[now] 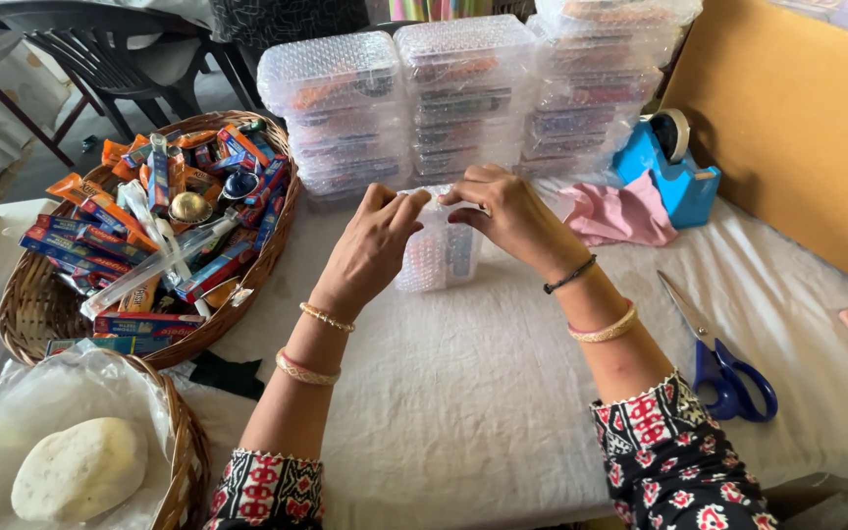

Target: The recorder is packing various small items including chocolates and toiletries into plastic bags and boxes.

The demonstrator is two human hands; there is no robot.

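Left hand (370, 245) and right hand (507, 211), fingers curled, together clasp a bubble-wrapped package (439, 257) standing on the white cloth (463, 393), with wrapped stacks (463, 93) just beyond the grip, a basket (36, 314) to its left and blue-handled scissors (723, 358) to its right

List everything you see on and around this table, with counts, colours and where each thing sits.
bubble-wrapped package: one, clear, centre, between both hands
wrapped stacks: three, clear, behind the package
oval basket: one, brown wicker, left, full of small packets
packets: many, mostly orange and blue
second basket: one, wicker, lower left, holding a white lump on plastic
tape dispenser: one, blue, right rear
cloth: one, pink, beside dispenser
scissors: one, blue-handled, right
chair: one, dark, upper left
table cover: white
left hand: on package
right hand: on package
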